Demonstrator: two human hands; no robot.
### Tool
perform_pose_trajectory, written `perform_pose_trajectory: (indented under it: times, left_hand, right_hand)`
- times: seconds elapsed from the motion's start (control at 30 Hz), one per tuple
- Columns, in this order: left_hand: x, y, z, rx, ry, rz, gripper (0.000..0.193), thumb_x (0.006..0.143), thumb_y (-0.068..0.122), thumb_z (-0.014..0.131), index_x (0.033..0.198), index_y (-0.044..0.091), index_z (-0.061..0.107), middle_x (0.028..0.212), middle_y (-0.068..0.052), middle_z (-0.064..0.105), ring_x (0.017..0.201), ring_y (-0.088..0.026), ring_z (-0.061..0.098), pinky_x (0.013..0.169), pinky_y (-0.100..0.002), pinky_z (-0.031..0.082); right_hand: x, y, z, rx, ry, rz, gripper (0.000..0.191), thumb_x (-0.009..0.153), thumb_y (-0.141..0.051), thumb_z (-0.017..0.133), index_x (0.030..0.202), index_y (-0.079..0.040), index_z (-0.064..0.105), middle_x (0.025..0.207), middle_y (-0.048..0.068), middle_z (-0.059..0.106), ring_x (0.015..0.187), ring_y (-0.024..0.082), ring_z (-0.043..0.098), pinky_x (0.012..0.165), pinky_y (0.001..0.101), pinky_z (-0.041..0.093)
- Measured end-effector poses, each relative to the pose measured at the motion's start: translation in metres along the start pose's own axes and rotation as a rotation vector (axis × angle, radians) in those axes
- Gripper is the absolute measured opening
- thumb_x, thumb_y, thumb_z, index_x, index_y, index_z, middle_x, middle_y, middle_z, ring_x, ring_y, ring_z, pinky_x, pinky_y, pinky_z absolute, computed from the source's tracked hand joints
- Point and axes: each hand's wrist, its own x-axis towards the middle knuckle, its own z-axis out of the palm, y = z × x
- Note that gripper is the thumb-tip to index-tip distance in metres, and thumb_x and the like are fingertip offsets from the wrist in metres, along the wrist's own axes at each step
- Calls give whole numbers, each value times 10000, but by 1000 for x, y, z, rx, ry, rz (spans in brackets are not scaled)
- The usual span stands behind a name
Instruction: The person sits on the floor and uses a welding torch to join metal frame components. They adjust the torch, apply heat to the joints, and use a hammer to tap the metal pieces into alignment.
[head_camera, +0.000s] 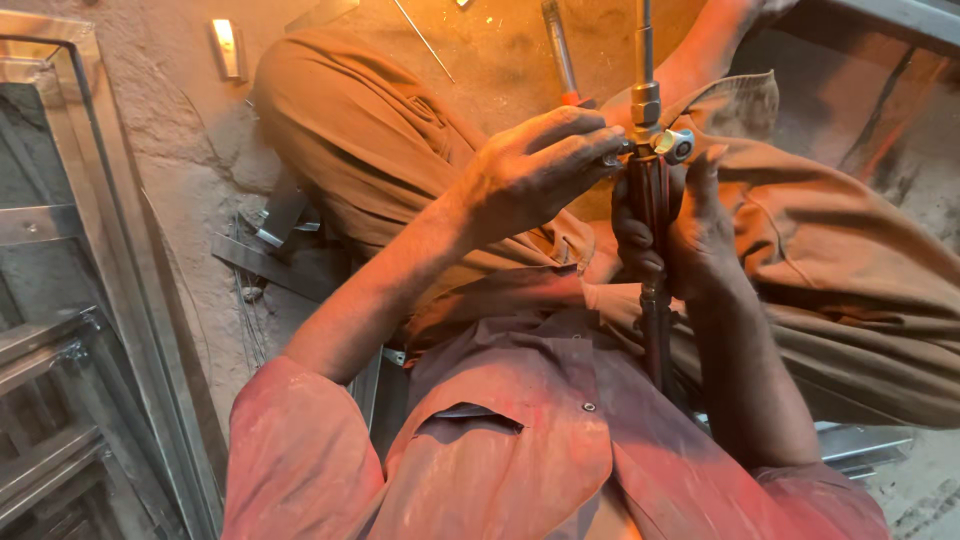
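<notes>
Above the lap, right hand (690, 225) clasps the torch handle (652, 200), left hand (535, 170) pinching its valve knob (676, 146).

The torch (648, 150) has a smooth metal tube, brass-coloured fittings at the neck, and a bright, glossy metal valve knob (678, 146); its dark handle under the right hand (690, 235) looks matt. The left hand (535, 170) rests its fingers on the valve fittings. The shirt (520, 440) and trousers (380, 140) are matt woven cloth, creased and dust-marked. The floor (190, 150) is rough, grainy concrete. The frame sections (60, 250) at the left are dull grey metal with smooth faces. A thin metal rod (424, 42) lies on the far floor.
</notes>
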Motion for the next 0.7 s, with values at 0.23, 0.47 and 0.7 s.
perform_pose_trajectory:
  times: [0.23,0.47,0.7]
  left_hand:
    - [18,3,-24,-14,-10,-29,500,1015,217,787,1441,91,557,1341,-93,563,1177,-288,652,947,-359,573]
    - [11,-3,-29,-49,-32,-75,361,1038,186,807,1309,77,597,1202,-79,605,1035,-262,681,870,-360,593]
    - [-7,0,-12,-32,18,-26,367,1050,116,757,1351,-11,590,1215,-118,634,1090,-281,692,920,-358,606]
  right_hand:
    - [2,4,1,-12,152,64,1002,706,-979,393,1101,-71,540,657,29,460,420,123,367,346,274,294]
    - [0,-4,6,-46,53,37,1023,707,-984,411,1111,-58,569,650,34,444,400,128,340,341,280,282]
    - [-2,-5,9,-47,72,64,1014,706,-988,394,1093,-69,575,625,24,446,380,129,352,342,276,300]
